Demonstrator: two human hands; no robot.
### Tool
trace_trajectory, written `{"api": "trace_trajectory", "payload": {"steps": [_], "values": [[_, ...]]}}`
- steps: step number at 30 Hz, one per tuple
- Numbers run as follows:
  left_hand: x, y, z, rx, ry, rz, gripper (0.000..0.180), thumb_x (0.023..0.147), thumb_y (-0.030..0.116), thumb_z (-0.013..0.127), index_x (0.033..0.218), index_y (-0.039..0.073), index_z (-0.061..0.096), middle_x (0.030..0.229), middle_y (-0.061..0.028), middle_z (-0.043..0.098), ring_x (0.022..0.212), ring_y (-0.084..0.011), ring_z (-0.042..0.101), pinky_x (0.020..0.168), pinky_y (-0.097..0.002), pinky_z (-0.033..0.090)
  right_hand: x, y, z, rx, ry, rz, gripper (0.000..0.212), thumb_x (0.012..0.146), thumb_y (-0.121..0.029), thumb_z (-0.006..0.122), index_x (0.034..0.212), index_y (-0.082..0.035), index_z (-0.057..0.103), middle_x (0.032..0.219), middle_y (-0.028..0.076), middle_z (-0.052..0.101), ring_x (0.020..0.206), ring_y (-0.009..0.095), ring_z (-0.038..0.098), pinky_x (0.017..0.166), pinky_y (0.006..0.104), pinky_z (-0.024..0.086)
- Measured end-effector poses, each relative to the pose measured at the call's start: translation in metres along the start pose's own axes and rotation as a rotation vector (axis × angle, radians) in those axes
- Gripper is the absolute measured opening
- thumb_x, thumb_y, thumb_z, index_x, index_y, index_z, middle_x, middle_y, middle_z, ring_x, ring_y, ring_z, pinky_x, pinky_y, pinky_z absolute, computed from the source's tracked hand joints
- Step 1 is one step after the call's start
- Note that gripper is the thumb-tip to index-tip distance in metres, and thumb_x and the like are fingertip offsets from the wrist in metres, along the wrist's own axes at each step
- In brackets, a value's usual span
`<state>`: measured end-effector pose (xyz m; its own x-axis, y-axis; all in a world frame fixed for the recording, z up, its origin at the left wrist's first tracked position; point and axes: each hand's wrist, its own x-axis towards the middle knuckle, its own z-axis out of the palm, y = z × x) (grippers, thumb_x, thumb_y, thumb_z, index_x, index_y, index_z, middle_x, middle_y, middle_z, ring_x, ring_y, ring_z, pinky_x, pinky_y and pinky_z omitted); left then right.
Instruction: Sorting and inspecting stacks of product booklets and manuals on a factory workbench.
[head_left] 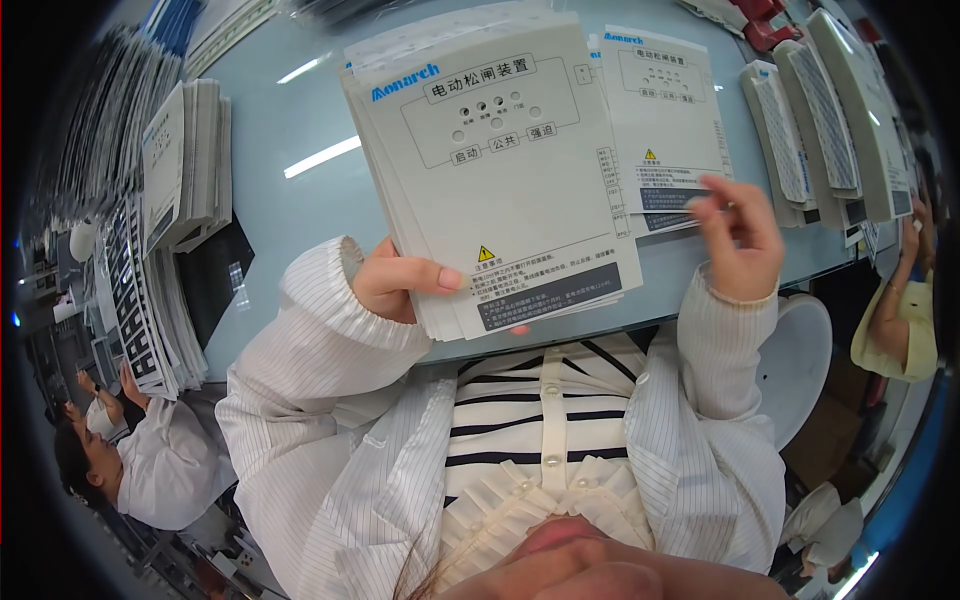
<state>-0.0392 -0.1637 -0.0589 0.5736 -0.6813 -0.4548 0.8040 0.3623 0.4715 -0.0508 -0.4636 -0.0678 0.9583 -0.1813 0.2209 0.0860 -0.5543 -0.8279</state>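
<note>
My left hand (402, 279) grips the lower left corner of a thick stack of grey printed panel sheets (500, 170), thumb lying across the top sheet. The stack is held up over the pale blue table (290, 120). My right hand (738, 238) hovers to the right of the stack, fingers loosely curled, holding nothing that I can see. It is just in front of another printed sheet pile (665, 110) lying flat on the table.
Tall stacks of sheets (185, 165) stand at the left, with black-and-white patterned sheets (140, 310) beside them. More fanned stacks (830, 120) lie at the right. A seated person (150, 460) is at lower left; another person's arm (900, 310) is at right.
</note>
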Motion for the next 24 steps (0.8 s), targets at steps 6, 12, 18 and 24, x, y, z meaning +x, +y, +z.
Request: {"api": "trace_trajectory", "payload": {"steps": [6, 12, 18, 24], "values": [[0.002, -0.001, 0.002, 0.093, -0.018, 0.024, 0.072, 0.067, 0.009, 0.067, 0.130, 0.003, 0.034, 0.120, -0.0247, 0.049, 0.104, -0.0399, 0.054, 0.079, -0.0522, 0.052, -0.023, -0.025, 0.015, 0.522, -0.502, 0.226, 0.023, 0.074, -0.001, 0.068, 0.096, 0.003, 0.062, 0.080, 0.002, 0.059, 0.062, 0.004, 0.049, 0.052, 0.0170, 0.035], [0.003, -0.003, -0.003, 0.134, -0.018, 0.030, 0.070, 0.067, 0.009, 0.068, 0.129, 0.002, 0.036, 0.118, -0.0230, 0.052, 0.102, -0.0374, 0.056, 0.080, -0.0492, 0.052, -0.027, -0.025, 0.018, 0.533, -0.417, 0.320, 0.021, 0.076, 0.000, 0.066, 0.097, 0.003, 0.062, 0.079, 0.004, 0.062, 0.056, 0.004, 0.047, 0.048, 0.0168, 0.034], [0.002, -0.005, -0.006, 0.105, -0.064, 0.095, 0.065, 0.070, 0.007, 0.066, 0.128, 0.002, 0.037, 0.117, -0.0215, 0.053, 0.102, -0.0370, 0.056, 0.081, -0.0497, 0.051, -0.020, -0.013, 0.009, 0.476, -0.251, 0.357, 0.021, 0.079, -0.001, 0.064, 0.100, 0.002, 0.062, 0.080, 0.004, 0.062, 0.055, 0.004, 0.047, 0.048, 0.0157, 0.034], [0.004, -0.004, -0.001, 0.100, -0.086, 0.104, 0.064, 0.071, 0.007, 0.066, 0.128, 0.003, 0.037, 0.116, -0.0214, 0.054, 0.101, -0.0365, 0.057, 0.079, -0.0497, 0.052, 0.009, 0.034, -0.015, 0.382, 0.228, 0.171, 0.028, 0.079, -0.007, 0.067, 0.105, 0.000, 0.062, 0.081, 0.001, 0.060, 0.056, 0.002, 0.041, 0.049, 0.0156, 0.032]]}}
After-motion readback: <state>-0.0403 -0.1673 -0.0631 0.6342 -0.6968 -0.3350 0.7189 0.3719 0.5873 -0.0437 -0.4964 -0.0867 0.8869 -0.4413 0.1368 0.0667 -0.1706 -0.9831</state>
